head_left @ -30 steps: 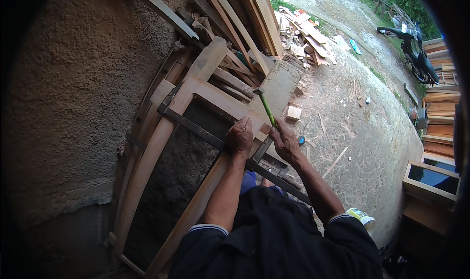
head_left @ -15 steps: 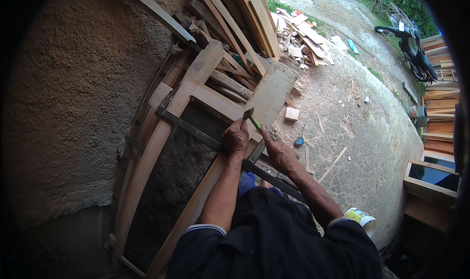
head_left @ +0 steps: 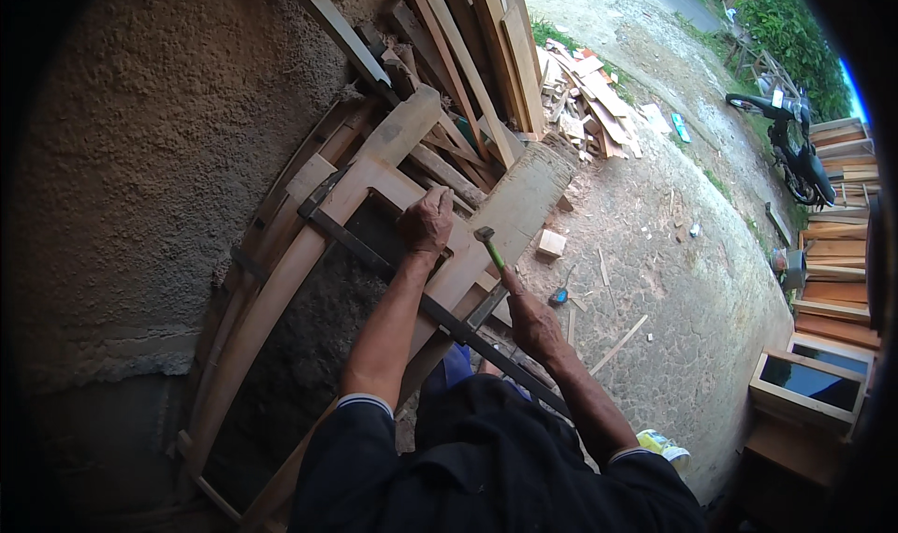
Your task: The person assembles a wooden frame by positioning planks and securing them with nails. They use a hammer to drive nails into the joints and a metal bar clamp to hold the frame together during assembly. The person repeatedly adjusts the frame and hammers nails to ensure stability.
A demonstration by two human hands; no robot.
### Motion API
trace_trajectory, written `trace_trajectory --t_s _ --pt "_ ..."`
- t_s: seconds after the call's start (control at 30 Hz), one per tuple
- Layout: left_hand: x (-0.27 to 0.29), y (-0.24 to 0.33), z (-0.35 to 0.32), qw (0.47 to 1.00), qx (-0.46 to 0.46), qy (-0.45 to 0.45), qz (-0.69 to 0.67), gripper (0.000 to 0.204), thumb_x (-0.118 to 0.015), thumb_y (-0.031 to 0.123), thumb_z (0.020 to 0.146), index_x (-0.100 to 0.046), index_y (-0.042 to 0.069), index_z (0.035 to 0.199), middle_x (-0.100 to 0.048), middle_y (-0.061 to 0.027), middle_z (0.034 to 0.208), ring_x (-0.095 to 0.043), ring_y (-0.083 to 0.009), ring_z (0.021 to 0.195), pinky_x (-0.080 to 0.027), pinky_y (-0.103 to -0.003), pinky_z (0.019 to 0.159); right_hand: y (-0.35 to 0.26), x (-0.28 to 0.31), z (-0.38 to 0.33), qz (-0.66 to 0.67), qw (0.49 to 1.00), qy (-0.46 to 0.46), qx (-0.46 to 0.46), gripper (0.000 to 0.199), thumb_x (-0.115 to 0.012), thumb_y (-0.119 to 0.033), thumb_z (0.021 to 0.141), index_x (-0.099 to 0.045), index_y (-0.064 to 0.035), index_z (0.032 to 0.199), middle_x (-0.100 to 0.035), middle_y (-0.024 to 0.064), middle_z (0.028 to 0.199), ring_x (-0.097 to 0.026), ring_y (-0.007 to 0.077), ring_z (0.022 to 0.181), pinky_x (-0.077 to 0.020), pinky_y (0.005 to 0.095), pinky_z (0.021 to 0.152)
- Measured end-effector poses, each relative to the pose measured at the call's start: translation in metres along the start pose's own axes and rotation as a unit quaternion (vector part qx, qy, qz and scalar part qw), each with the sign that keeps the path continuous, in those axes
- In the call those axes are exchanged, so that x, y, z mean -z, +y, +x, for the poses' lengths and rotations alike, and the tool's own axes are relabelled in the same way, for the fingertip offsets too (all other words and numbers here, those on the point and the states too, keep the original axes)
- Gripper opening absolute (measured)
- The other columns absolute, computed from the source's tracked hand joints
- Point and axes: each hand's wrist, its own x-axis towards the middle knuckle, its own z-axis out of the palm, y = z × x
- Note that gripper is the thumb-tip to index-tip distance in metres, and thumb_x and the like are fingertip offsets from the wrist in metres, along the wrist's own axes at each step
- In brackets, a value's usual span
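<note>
My right hand (head_left: 535, 325) is closed round the green handle of a hammer (head_left: 496, 252), its small dark head held above the wooden frame's near corner. My left hand (head_left: 427, 221) is a closed fist at the inner edge of the frame's top rail; whatever is in its fingers is hidden. The pale wooden frame (head_left: 245, 351) has long side pieces and a dark opening. A dark metal bar clamp (head_left: 360, 246) stretches across it, passing under my left forearm. Beneath the frame's end lies a wide, worn plank (head_left: 524, 189).
Timber lengths (head_left: 510, 56) lean beside the rough wall (head_left: 178, 159). Scrap wood (head_left: 599, 108) is piled beyond. On the ground lie a wood block (head_left: 552, 243) and a blue tape measure (head_left: 558, 296). A bucket (head_left: 666, 447), a motorcycle (head_left: 798, 154) and stacked boards (head_left: 835, 250) are on the right.
My left hand has moved up and left, away from the hammer head, onto the rail. The hammer has come slightly lower with my right hand, and the whole view has shifted.
</note>
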Motion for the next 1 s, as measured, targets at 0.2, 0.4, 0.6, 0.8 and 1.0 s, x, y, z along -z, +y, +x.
trace_trajectory --t_s 0.2,0.4,0.6,0.8,1.0 --pt "-0.019 -0.007 0.050 0.974 -0.138 -0.126 0.131 0.034 -0.057 0.039 0.099 -0.067 0.011 0.083 -0.071 -0.0131 0.081 -0.071 -0.0352 0.081 -0.057 -0.048 0.071 -0.001 0.005 0.007 -0.033 0.998 -0.048 -0.003 0.084 -0.049 0.000 0.092 -0.014 -0.0236 0.164 -0.057 0.0212 0.077 -0.061 0.0397 0.066 -0.0477 0.0532 0.061" --pt "-0.029 -0.017 0.051 0.974 -0.156 -0.094 0.132 0.030 -0.057 0.036 0.100 -0.064 0.011 0.085 -0.071 -0.0125 0.082 -0.071 -0.0336 0.081 -0.056 -0.047 0.070 -0.006 0.014 0.008 -0.041 0.997 -0.058 -0.007 0.079 -0.048 -0.005 0.095 -0.013 -0.0227 0.164 -0.059 0.0201 0.077 -0.062 0.0384 0.066 -0.0482 0.0519 0.058" --pt "-0.027 -0.015 0.048 0.975 -0.162 -0.099 0.116 0.029 -0.057 0.034 0.100 -0.063 0.011 0.083 -0.071 -0.0122 0.081 -0.071 -0.0333 0.080 -0.056 -0.046 0.068 -0.009 0.022 0.016 -0.064 0.994 -0.089 -0.018 0.082 -0.050 -0.003 0.092 -0.015 -0.0227 0.164 -0.058 0.0193 0.077 -0.062 0.0379 0.065 -0.0490 0.0520 0.058" --pt "-0.031 -0.019 0.047 0.974 -0.172 -0.088 0.120 0.031 -0.057 0.035 0.100 -0.063 0.011 0.084 -0.070 -0.0123 0.080 -0.070 -0.0334 0.079 -0.056 -0.047 0.068 -0.008 0.024 0.005 -0.049 0.997 -0.018 0.048 0.084 -0.053 -0.004 0.091 -0.015 -0.0233 0.164 -0.058 0.0207 0.075 -0.063 0.0393 0.065 -0.0482 0.0531 0.059" --pt "-0.027 -0.016 0.051 0.976 -0.166 -0.087 0.115 0.032 -0.056 0.037 0.101 -0.064 0.010 0.085 -0.070 -0.0123 0.080 -0.071 -0.0331 0.080 -0.056 -0.047 0.069 0.008 0.012 0.023 -0.049 0.993 -0.106 -0.021 0.085 -0.059 -0.006 0.091 -0.016 -0.0227 0.163 -0.058 0.0201 0.075 -0.063 0.0388 0.064 -0.0488 0.0515 0.056"
